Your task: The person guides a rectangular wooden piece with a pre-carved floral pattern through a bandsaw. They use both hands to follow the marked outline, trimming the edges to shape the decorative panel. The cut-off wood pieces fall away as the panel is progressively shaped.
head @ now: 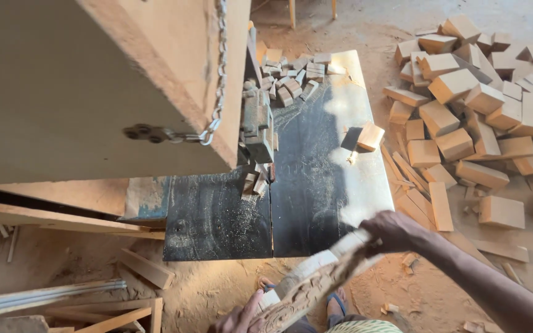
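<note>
Carved wooden piece (316,280) at the lower centre of the frame, slanting up to the right, just below the near edge of the dark saw table (303,197). Right hand (393,231) wrapped tight around its upper end; left hand (239,319) closed on its lower end, fingers partly cut off by the frame. Small block (370,135) on the table. Pile of cut blocks (476,105) at upper right on the sawdust floor (217,290).

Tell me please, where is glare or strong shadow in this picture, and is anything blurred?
Head view: sunlight glares on the right edge of the saw table; the wooden housing shades its left half; the carved wood piece and the right hand look slightly motion-blurred.
</note>
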`<move>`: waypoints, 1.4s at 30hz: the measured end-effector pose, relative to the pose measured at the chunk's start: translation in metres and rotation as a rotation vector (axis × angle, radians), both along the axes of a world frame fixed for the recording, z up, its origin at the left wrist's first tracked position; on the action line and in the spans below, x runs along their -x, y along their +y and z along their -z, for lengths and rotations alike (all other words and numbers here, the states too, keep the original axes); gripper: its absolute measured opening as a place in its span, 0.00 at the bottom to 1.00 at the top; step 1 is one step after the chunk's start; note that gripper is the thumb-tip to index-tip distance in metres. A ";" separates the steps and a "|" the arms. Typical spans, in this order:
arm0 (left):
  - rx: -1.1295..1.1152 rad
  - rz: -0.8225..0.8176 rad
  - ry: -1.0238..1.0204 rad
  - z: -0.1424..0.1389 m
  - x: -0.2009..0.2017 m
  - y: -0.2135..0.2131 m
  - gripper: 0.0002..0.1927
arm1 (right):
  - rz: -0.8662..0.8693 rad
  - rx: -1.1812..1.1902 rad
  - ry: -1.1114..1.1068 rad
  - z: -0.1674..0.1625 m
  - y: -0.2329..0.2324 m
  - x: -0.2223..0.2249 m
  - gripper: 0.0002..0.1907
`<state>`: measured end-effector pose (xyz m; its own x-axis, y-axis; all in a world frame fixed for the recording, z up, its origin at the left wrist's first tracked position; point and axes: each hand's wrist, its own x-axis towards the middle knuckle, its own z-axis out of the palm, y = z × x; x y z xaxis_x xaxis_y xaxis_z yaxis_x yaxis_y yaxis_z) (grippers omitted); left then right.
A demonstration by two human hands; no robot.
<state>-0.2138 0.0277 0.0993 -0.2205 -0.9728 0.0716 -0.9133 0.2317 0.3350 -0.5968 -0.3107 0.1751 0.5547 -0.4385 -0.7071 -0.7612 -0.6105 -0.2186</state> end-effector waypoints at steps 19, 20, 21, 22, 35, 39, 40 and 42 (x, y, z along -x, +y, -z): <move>-0.311 -0.677 0.357 0.079 0.074 0.025 0.32 | 0.397 0.383 -0.752 0.159 0.102 -0.073 0.49; -0.257 -0.714 0.389 0.078 0.080 0.030 0.32 | 0.410 0.294 -0.746 0.159 0.104 -0.088 0.49; -0.205 -0.750 0.417 0.077 0.085 0.035 0.32 | 0.418 0.204 -0.741 0.158 0.106 -0.102 0.49; -0.150 -0.789 0.447 0.077 0.092 0.037 0.32 | 0.409 0.198 -0.737 0.157 0.107 -0.115 0.50; -0.053 -1.017 1.048 0.087 0.156 0.083 0.45 | 0.431 0.261 -0.754 0.178 0.124 -0.147 0.45; -0.158 -1.070 0.941 0.080 0.147 0.079 0.47 | 0.426 0.293 -0.775 0.176 0.125 -0.147 0.46; -0.185 -1.093 0.929 0.076 0.147 0.081 0.45 | 0.416 0.287 -0.761 0.175 0.127 -0.146 0.47; -0.124 -1.004 0.939 0.068 0.145 0.081 0.41 | 0.385 0.268 -0.739 0.171 0.118 -0.148 0.49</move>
<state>-0.3584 0.1084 0.0311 0.6552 -0.6949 -0.2963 -0.0910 -0.4619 0.8822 -0.4492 -0.1929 0.0038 0.6094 -0.7897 -0.0714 -0.6453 -0.4416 -0.6234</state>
